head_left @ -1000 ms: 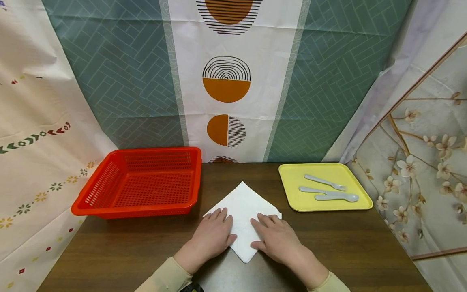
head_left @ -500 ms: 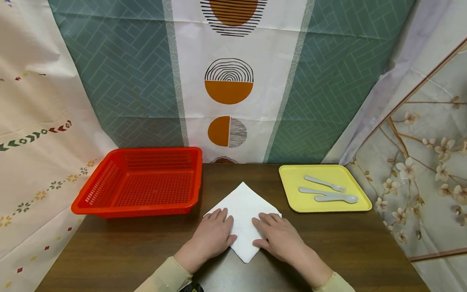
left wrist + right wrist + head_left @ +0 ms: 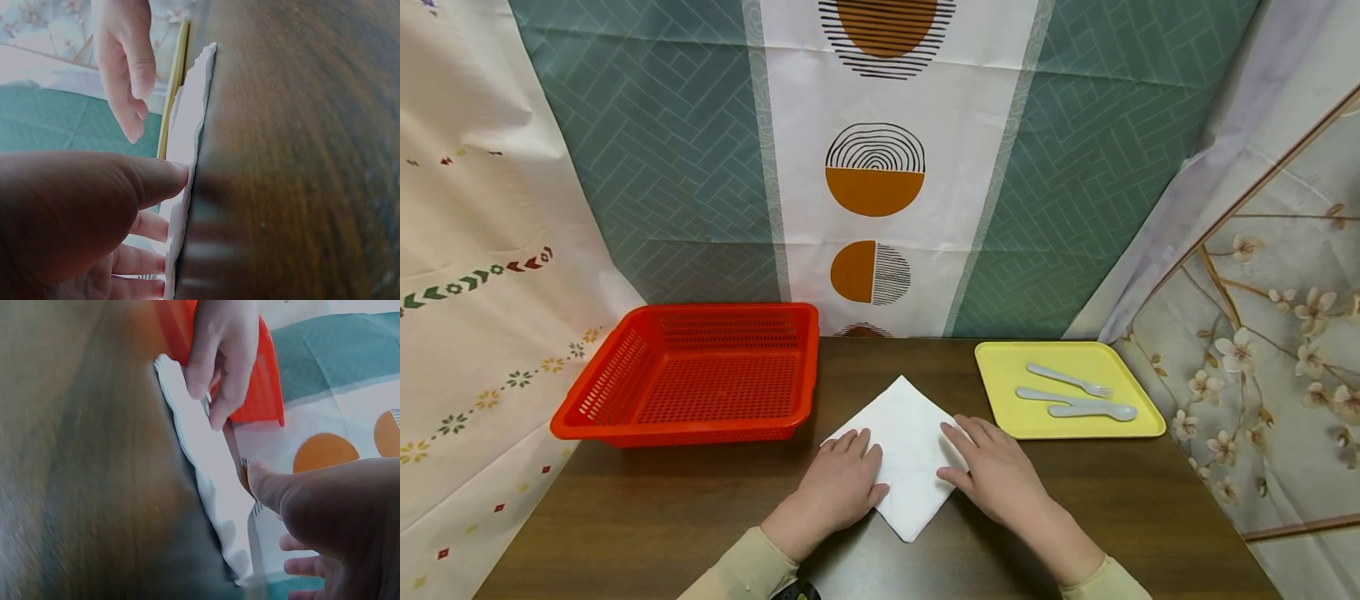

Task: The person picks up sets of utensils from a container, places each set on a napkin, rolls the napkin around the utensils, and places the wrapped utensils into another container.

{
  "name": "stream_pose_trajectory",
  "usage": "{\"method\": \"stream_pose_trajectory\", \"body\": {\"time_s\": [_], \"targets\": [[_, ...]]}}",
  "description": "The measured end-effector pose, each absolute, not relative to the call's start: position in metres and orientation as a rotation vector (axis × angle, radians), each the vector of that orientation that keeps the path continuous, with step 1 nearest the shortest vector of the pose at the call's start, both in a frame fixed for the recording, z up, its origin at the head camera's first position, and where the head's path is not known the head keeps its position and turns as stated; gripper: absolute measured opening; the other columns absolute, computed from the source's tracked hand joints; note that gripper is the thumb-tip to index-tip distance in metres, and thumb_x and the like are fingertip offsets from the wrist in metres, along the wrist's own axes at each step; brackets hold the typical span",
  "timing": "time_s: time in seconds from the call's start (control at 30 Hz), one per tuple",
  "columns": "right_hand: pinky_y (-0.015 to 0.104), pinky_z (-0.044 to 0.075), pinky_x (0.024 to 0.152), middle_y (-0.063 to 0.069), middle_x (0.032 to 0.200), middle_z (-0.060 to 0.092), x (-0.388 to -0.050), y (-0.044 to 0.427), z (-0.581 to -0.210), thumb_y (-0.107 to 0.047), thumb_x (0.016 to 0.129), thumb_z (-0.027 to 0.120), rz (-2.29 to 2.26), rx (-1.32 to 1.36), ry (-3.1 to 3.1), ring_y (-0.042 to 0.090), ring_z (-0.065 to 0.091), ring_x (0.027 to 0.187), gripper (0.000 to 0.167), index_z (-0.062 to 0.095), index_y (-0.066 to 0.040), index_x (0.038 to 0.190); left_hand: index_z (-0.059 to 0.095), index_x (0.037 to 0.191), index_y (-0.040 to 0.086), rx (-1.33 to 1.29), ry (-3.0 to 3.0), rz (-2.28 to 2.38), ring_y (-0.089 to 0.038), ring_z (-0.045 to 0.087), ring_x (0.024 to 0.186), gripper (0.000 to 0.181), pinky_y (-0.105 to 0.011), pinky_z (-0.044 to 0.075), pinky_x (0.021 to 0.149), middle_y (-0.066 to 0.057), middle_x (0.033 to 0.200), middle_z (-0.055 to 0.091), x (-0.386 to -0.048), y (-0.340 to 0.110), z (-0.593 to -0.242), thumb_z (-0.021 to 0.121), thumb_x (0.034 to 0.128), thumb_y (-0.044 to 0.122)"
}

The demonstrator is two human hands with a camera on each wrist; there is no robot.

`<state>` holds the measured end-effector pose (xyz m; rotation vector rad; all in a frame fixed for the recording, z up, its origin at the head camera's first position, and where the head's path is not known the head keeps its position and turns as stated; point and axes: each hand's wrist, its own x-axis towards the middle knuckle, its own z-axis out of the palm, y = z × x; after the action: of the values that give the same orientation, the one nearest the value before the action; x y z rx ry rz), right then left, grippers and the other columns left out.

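A white folded napkin (image 3: 910, 454) lies on the brown table as a diamond, one corner pointing at the person. My left hand (image 3: 838, 479) rests on its left side with fingers extended; the left wrist view has the thumb (image 3: 164, 178) touching the napkin near its edge. Over the right corner hovers my right hand (image 3: 996, 475), fingers loosely spread and holding nothing. In the right wrist view, this hand's thumb (image 3: 269, 487) appears raised off the layered napkin (image 3: 200, 462). The right corner is partly hidden beneath that hand.
At the back left stands a red plastic basket (image 3: 681, 432) with slotted sides. A yellow tray (image 3: 1000, 367) at the back right carries a grey fork (image 3: 1067, 379), a spoon (image 3: 1093, 410) and a third utensil (image 3: 1039, 394) partly under the spoon. Patterned cloths border the table (image 3: 647, 517).
My right hand has lifted from the napkin and shifted right and slightly away from the person. The left hand stays on the napkin. The head view has tilted slightly.
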<state>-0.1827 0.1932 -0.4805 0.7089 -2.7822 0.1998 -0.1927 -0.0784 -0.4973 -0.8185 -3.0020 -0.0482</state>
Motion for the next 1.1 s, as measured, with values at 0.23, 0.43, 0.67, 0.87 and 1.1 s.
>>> {"method": "stream_pose_trajectory", "body": {"time_s": [0.23,0.43,0.67,0.87,1.1], "targets": [[0.064,0.049,0.111,0.022,0.153,0.061,-0.190,0.207,-0.475,-0.044,0.099,0.083,0.201,0.606,-2.777,0.045,0.058,0.140,0.069,0.064,-0.005,0.153,0.070,0.140,0.006,-0.830,-2.993,-0.056,-0.042,0.059,0.139,0.057,-0.060,0.049,0.113,-0.022,0.153,0.062,-0.193,-0.079,-0.498,0.077,0.1003,0.047],[0.065,0.048,0.112,0.024,0.155,0.060,-0.196,0.219,-0.470,-0.044,0.101,0.081,0.195,0.517,-2.818,0.047,0.057,0.142,0.070,0.062,-0.005,0.155,0.070,0.138,0.006,-0.834,-2.980,-0.050,-0.041,0.060,0.138,0.056,-0.060,0.050,0.112,-0.022,0.151,0.063,-0.193,-0.080,-0.499,0.078,0.0997,0.047],[0.068,0.048,0.110,0.027,0.152,0.061,-0.203,0.235,-0.468,-0.043,0.102,0.079,0.178,0.443,-2.835,0.050,0.057,0.141,0.067,0.063,-0.003,0.154,0.071,0.138,0.006,-0.840,-2.968,-0.045,-0.041,0.060,0.137,0.055,-0.059,0.050,0.112,-0.022,0.151,0.063,-0.192,-0.080,-0.497,0.077,0.1002,0.047],[0.067,0.048,0.111,0.029,0.151,0.060,-0.211,0.248,-0.468,-0.043,0.104,0.077,0.169,0.398,-2.858,0.052,0.057,0.139,0.066,0.062,0.000,0.152,0.071,0.136,0.006,-0.842,-2.953,-0.048,-0.041,0.061,0.136,0.054,-0.059,0.051,0.110,-0.022,0.149,0.064,-0.191,-0.080,-0.496,0.079,0.0993,0.045],[0.070,0.052,0.102,0.028,0.149,0.061,-0.217,0.260,-0.468,-0.043,0.104,0.076,0.173,0.303,-2.895,0.053,0.059,0.136,0.065,0.062,0.000,0.151,0.071,0.136,0.006,-0.844,-2.955,-0.046,-0.041,0.061,0.136,0.054,-0.059,0.051,0.111,-0.022,0.149,0.064,-0.191,-0.080,-0.496,0.079,0.0992,0.045]]}}
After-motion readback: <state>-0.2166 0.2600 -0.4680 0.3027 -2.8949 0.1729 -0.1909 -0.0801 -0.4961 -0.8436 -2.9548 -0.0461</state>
